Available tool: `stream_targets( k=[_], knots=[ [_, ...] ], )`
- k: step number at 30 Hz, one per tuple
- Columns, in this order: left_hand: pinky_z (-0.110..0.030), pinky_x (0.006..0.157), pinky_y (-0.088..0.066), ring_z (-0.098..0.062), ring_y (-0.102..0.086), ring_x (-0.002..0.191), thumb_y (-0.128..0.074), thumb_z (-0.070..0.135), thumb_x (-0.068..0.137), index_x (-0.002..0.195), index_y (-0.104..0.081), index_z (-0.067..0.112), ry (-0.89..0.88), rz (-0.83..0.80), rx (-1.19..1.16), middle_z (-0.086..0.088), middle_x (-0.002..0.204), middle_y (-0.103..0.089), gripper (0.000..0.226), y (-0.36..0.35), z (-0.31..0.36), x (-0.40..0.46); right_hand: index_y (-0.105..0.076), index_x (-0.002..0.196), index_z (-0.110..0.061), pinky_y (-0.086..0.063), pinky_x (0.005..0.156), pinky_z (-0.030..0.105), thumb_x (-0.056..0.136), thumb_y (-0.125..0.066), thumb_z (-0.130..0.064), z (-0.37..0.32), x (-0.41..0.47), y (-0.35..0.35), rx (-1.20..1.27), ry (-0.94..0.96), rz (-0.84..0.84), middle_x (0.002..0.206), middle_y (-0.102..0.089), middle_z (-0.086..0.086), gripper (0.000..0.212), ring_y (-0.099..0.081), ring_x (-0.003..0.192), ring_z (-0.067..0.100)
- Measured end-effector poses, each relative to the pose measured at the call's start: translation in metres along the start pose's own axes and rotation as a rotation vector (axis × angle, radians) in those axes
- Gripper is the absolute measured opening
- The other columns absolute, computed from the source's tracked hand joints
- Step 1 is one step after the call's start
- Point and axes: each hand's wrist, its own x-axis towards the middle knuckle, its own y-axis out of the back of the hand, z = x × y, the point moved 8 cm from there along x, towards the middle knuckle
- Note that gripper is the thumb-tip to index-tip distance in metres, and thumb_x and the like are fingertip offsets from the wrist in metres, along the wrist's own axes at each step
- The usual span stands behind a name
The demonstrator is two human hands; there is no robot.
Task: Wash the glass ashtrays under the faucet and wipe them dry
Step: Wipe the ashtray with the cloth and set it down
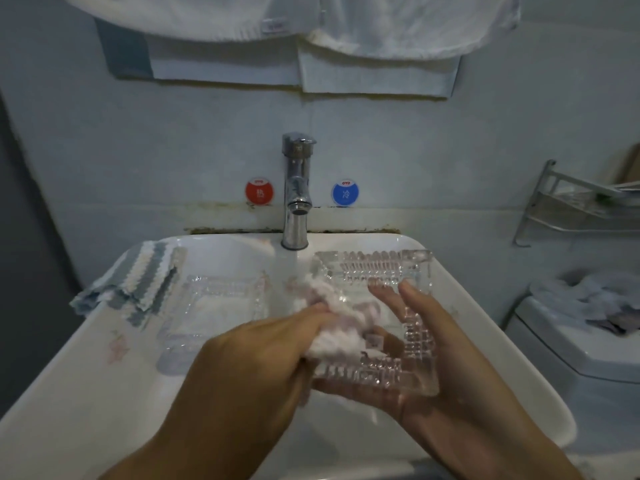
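Ashtray (377,327) lay cradled from beneath in the right hand (433,362), its grip curled round the edge; left hand (249,358) pinched the cloth (343,330) into its hollow.

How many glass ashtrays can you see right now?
2. One ashtray is held over the sink in the right hand while the left hand wipes it with a cloth. The other ashtray sits at the sink's left.

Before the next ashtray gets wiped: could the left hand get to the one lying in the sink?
Probably not yet. The left hand grips the white cloth, wiping the ashtray held by the right hand. The path to the second ashtray itself looks open.
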Motion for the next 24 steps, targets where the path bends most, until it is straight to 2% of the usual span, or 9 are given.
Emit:
stream_targets(
  k=[2,5,7,9,12,14,16,19,24],
  knots=[
    [-0.032,0.046,-0.052,-0.017,-0.065,0.053,-0.046,0.035,0.093,0.099,-0.072,0.030,0.243,0.010,0.018,0.009,0.064,-0.067,0.028,0.000,-0.007,0.004,-0.079,0.104,-0.015,-0.058,0.078,0.060,0.083,-0.067,-0.037,0.011,0.006,-0.004,-0.129,0.024,-0.026,0.106,-0.074,0.023,0.032,-0.073,0.095,0.043],
    [-0.032,0.053,-0.051,-0.010,-0.063,0.054,-0.043,0.045,0.099,0.087,-0.070,0.030,0.706,-0.053,-0.244,0.007,0.055,-0.063,0.033,-0.016,-0.015,0.004,-0.079,0.105,-0.023,-0.059,0.078,0.055,0.087,-0.067,-0.039,0.015,0.016,0.003,-0.154,0.083,0.019,0.105,-0.076,0.016,0.027,-0.074,0.094,0.039],
    [-0.028,0.055,-0.057,-0.014,-0.072,0.062,-0.051,0.038,0.101,0.093,-0.075,0.021,1.088,0.036,-0.682,-0.002,0.066,-0.073,0.030,-0.033,-0.022,-0.002,-0.073,0.115,-0.023,-0.060,0.079,0.049,0.081,-0.070,-0.039,0.019,0.020,-0.003,-0.214,0.154,0.013,0.107,-0.076,0.013,0.038,-0.075,0.095,0.034],
    [-0.025,0.046,-0.056,-0.020,-0.072,0.057,-0.051,0.028,0.103,0.089,-0.070,0.007,1.366,0.155,-1.144,-0.013,0.066,-0.073,0.032,-0.055,-0.020,-0.003,-0.072,0.115,-0.018,-0.059,0.082,0.047,0.076,-0.073,-0.034,0.017,0.022,0.000,-0.267,0.232,0.053,0.103,-0.078,0.012,0.042,-0.076,0.093,0.031],
    [-0.028,0.038,-0.053,-0.020,-0.068,0.043,-0.049,0.023,0.104,0.081,-0.064,0.001,1.467,0.282,-1.392,-0.011,0.054,-0.069,0.035,-0.064,-0.014,0.008,-0.073,0.113,-0.017,-0.056,0.093,0.050,0.073,-0.075,-0.033,0.011,0.022,0.002,-0.341,0.314,0.118,0.100,-0.078,0.009,0.043,-0.076,0.094,0.027],
    [-0.031,0.046,-0.057,-0.023,-0.070,0.048,-0.050,0.023,0.104,0.073,-0.065,0.002,1.465,0.281,-1.441,-0.013,0.059,-0.071,0.040,-0.068,-0.009,0.011,-0.074,0.111,-0.019,-0.056,0.094,0.050,0.072,-0.075,-0.037,0.008,0.020,0.003,-0.377,0.341,0.152,0.100,-0.079,0.006,0.043,-0.076,0.094,0.025],
    [-0.035,0.063,-0.059,-0.028,-0.074,0.064,-0.052,0.025,0.102,0.077,-0.068,0.005,1.446,0.261,-1.403,-0.016,0.073,-0.075,0.036,-0.068,-0.006,0.010,-0.074,0.113,-0.020,-0.057,0.093,0.049,0.074,-0.073,-0.041,0.004,0.018,0.003,-0.401,0.351,0.159,0.100,-0.079,0.005,0.044,-0.076,0.094,0.024],
    [-0.040,0.079,-0.059,-0.032,-0.076,0.079,-0.058,0.027,0.098,0.093,-0.074,0.005,1.375,0.191,-1.355,-0.016,0.085,-0.077,0.028,-0.068,0.000,0.008,-0.071,0.116,-0.016,-0.058,0.088,0.048,0.083,-0.067,-0.040,0.002,0.019,0.004,-0.370,0.298,0.123,0.101,-0.078,0.010,0.041,-0.076,0.092,0.029],
    [-0.045,0.087,-0.059,-0.024,-0.075,0.080,-0.051,0.043,0.101,0.088,-0.074,0.016,1.284,0.157,-1.083,-0.002,0.076,-0.077,0.038,-0.060,0.003,0.009,-0.073,0.117,-0.020,-0.060,0.066,0.043,0.083,-0.061,-0.049,0.017,0.023,0.000,-0.253,0.090,-0.005,0.107,-0.077,0.012,0.046,-0.075,0.094,0.032]
  ],
)
